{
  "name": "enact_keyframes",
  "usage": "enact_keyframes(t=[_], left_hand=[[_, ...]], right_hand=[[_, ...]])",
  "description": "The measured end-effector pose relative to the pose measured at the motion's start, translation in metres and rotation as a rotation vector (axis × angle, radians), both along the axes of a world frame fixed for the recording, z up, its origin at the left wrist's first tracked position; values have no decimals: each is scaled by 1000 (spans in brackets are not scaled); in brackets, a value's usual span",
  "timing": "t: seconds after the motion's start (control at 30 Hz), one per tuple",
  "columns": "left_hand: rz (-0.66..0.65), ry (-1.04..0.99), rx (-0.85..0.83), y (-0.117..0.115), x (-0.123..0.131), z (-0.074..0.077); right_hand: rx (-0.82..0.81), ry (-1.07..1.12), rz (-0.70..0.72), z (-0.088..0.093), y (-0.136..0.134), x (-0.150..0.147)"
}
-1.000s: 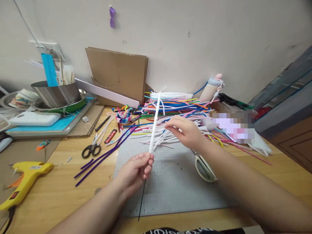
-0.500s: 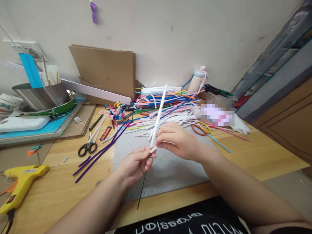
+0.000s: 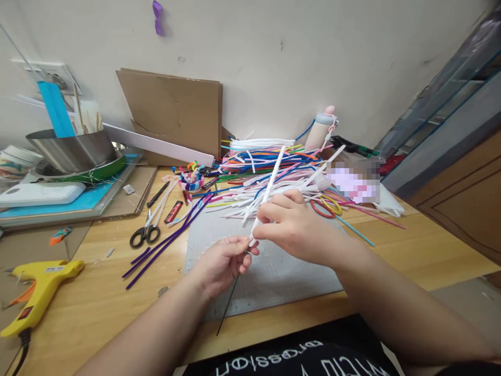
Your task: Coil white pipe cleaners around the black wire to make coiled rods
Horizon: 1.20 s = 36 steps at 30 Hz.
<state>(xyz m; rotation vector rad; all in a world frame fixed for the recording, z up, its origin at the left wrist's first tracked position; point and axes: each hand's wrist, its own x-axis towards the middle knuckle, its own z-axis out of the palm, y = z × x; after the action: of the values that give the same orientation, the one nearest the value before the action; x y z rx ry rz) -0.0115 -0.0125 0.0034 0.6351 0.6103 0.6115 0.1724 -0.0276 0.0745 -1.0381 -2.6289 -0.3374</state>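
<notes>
My left hand point(image 3: 223, 261) pinches the lower part of a thin dark wire stem point(image 3: 227, 305) wrapped in white pipe cleaner point(image 3: 272, 180). The bare wire end hangs down below my fingers over the grey cutting mat point(image 3: 274, 271). My right hand point(image 3: 291, 224) grips the white wrapped stem just above my left hand, fingers closed around it. The stem tilts up and to the right, towards a big heap of coloured pipe cleaners point(image 3: 270, 167) behind the mat.
Black-handled scissors point(image 3: 145, 235) and long purple pipe cleaners point(image 3: 164, 245) lie left of the mat. A yellow glue gun point(image 3: 39, 284) sits at the left edge. A metal bowl point(image 3: 72, 151), cardboard point(image 3: 176, 112) and a bottle point(image 3: 319, 130) stand along the wall.
My right hand has slid down the white stem to just above my left hand. The stem has tilted further right. The view has shifted right and down.
</notes>
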Motion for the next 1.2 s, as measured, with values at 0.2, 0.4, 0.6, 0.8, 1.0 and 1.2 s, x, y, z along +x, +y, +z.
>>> enact_keyframes(t=[0.2, 0.4, 0.6, 0.8, 1.0, 1.2], left_hand=[[15, -4, 17, -2, 1, -1], [45, 21, 48, -3, 1, -1], [63, 72, 103, -2, 1, -5], [24, 97, 134, 1, 0, -10], [-2, 123, 138, -1, -1, -7], [38, 93, 125, -4, 0, 1]], right_hand=[[13, -54, -37, 6, -6, -8], [35, -64, -52, 0, -9, -10], [73, 12, -111, -12, -8, -12], [113, 155, -184, -32, -9, -10], [46, 297, -182, -41, -11, -4], [-75, 447, -156, -41, -14, 1]])
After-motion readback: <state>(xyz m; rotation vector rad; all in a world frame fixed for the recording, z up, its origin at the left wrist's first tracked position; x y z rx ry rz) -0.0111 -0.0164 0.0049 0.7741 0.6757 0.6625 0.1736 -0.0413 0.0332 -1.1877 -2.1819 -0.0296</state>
